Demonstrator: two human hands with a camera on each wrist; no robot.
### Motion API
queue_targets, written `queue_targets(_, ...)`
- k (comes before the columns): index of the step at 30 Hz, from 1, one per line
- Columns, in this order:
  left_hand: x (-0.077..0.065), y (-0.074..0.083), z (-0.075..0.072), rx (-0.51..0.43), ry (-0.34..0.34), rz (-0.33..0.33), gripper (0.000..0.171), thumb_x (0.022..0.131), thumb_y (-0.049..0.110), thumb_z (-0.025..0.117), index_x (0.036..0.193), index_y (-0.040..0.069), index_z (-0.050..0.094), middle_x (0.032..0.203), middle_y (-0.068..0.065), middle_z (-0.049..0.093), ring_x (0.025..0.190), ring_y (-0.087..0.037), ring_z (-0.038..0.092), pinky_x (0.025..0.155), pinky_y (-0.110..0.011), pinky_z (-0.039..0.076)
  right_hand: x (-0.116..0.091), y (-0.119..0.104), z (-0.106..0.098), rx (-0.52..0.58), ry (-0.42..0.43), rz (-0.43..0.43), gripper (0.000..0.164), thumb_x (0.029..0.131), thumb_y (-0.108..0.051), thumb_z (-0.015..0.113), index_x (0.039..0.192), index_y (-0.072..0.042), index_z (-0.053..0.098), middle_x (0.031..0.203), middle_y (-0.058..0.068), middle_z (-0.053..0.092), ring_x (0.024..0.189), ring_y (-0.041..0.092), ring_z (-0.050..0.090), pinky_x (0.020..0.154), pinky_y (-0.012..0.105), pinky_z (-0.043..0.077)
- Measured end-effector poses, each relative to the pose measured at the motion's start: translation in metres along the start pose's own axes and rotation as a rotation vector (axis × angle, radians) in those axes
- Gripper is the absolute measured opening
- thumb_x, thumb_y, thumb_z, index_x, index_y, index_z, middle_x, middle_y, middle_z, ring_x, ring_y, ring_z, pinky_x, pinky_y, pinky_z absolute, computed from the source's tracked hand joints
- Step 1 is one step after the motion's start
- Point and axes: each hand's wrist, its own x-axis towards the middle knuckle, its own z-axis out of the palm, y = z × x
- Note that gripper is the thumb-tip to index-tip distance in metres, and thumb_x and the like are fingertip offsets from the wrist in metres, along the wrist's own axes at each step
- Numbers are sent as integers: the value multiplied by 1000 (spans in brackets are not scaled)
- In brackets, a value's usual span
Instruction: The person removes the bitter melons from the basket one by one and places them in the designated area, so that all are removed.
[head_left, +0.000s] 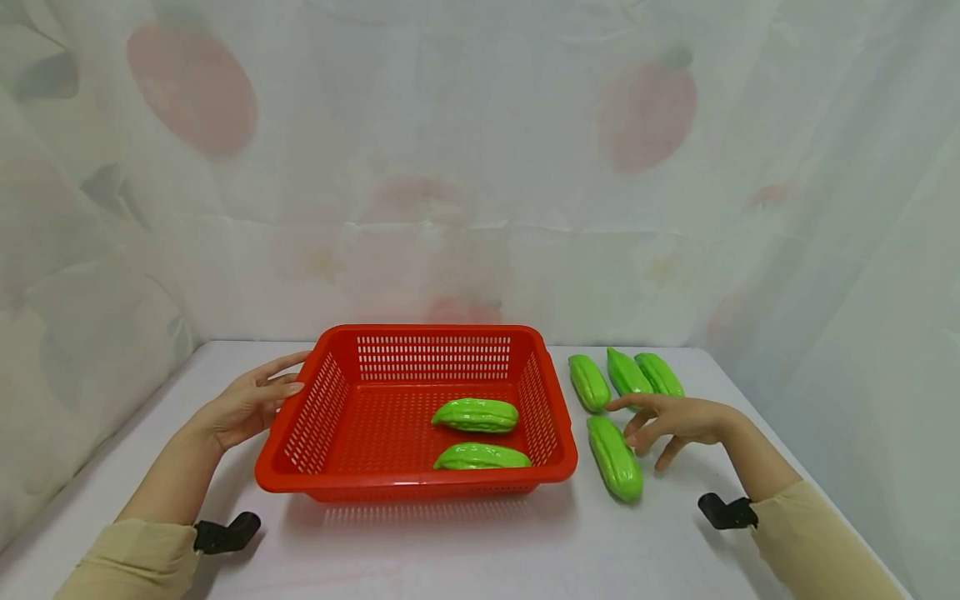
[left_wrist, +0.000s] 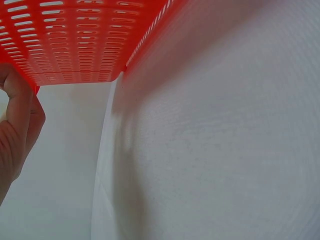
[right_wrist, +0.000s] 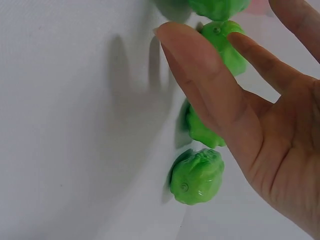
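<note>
My left hand holds the left rim of a red plastic basket, fingers at its edge. Seen from the left wrist, bent fingers meet the rim of the perforated wall. Two green bitter melons lie inside the basket, toward its right. Right of the basket, my right hand hovers with spread fingers over the nearest loose bitter melon, holding nothing. In the right wrist view its thumb and fingers stand apart, with bitter melons behind them.
Three more bitter melons lie farther back on the white table, one nearer the basket and a pair side by side. A pale curtain with fruit prints rises behind and along both sides.
</note>
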Motion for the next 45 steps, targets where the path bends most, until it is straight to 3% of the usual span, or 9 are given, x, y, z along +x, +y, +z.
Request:
queue_targets(11,1,-1,-1,15,7,0,42,104,11,43,143,27,39,116,9,69,96,-11,71,85,-32,61,-3,-17,-11,-40,27,-29,67,93,-21,65,151,-12,34,138,24,49,116,32,58,89,45,59)
queue_targets(16,1,-1,-1,7,2,3,42,104,10,42,143,27,39,115,8,69,96,-10,71,85,-31,61,-2,-27,-14,-111,91,-83,63,94,-25,66,149,-10,38,141,27,48,122,36,58,93,43,58)
queue_targets(23,0,0,0,9,8,1,43,104,10,44,143,27,39,115,9,69,97,-10,71,85,-32,61,2,-43,-16,-182,180,-171,59,94,-28,65,146,-11,42,143,22,51,113,24,65,94,35,56)
queue_targets(31,0,-1,0,14,11,2,43,104,11,43,144,27,37,116,10,69,97,-10,71,85,-32,61,9,-65,-17,-170,185,-261,50,96,-25,63,143,-17,47,145,26,48,122,40,59,95,37,57)
queue_targets(39,1,-1,0,8,10,3,43,104,11,43,144,27,38,117,9,69,98,-11,71,85,-32,61,13,-87,-14,-173,191,-313,49,97,-26,62,142,-18,48,142,20,52,126,43,55,98,40,56)
queue_targets(45,0,-1,0,6,5,6,42,104,10,43,143,27,39,116,9,69,98,-11,72,85,-32,61,17,-104,-10,-202,202,-343,45,97,-26,62,140,-22,50,140,13,56,127,38,56,99,41,55)
